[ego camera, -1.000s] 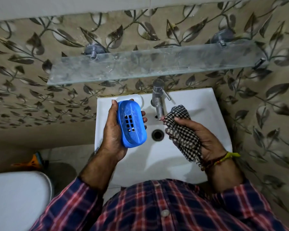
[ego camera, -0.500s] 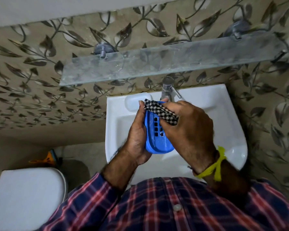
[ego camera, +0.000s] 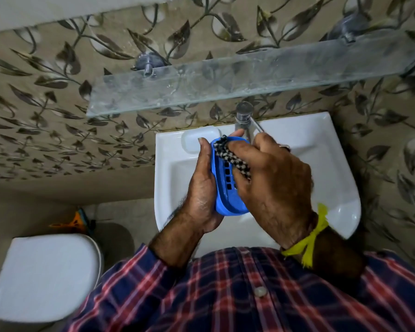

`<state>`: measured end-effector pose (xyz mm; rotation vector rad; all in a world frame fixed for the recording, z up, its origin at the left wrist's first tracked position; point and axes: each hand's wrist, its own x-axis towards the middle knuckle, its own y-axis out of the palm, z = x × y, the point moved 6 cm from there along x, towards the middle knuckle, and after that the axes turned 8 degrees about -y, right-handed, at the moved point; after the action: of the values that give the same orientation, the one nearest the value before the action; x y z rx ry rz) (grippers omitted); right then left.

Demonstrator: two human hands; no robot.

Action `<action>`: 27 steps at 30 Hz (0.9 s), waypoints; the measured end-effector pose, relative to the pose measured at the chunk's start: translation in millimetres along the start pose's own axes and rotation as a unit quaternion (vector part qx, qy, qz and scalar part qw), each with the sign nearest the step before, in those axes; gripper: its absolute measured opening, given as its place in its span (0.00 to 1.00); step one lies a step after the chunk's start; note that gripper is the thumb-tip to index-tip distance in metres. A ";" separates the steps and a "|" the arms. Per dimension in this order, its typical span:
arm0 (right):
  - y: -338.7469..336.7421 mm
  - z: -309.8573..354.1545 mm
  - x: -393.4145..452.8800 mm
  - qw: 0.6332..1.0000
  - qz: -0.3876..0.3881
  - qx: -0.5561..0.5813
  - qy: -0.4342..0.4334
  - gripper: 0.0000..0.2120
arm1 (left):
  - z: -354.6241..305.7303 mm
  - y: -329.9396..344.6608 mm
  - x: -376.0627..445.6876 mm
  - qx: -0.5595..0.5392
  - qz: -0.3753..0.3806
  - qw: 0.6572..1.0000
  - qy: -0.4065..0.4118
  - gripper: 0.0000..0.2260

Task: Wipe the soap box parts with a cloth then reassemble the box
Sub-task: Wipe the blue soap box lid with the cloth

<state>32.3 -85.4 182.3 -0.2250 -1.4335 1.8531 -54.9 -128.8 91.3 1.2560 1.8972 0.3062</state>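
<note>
One white sink (ego camera: 326, 164), leaf-patterned wall (ego camera: 46, 116), glass shelf (ego camera: 225, 82)

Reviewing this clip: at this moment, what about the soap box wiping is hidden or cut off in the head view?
- Most of the checked cloth: covered by the right hand, which presses it into the blue soap box part.
- That part's right side and some of its drain holes: behind the same hand.
- Any other soap box part: none in view.
- The sink drain: hidden by both hands.
- The left hand fingers: mostly behind the part.
</note>
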 end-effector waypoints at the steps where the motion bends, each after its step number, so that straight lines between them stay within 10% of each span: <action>1: 2.3 2.0 1.4 1.000 0.012 0.012 -0.007 0.23 | -2.3 0.2 -0.4 0.002 0.000 1.000 0.004 0.32; 16: 4.8 11.3 -22.4 0.993 0.079 0.011 -0.089 0.29 | -15.5 1.8 -6.0 0.001 0.044 0.999 0.006 0.32; 27: -3.1 5.5 -14.9 0.996 -0.016 0.053 -0.077 0.15 | -9.1 7.6 -10.1 -0.004 0.044 0.999 -0.014 0.32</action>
<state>40.9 -99.1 182.4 -0.0078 -1.4271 1.9483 -55.1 -131.7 106.6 1.3343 1.8187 0.3417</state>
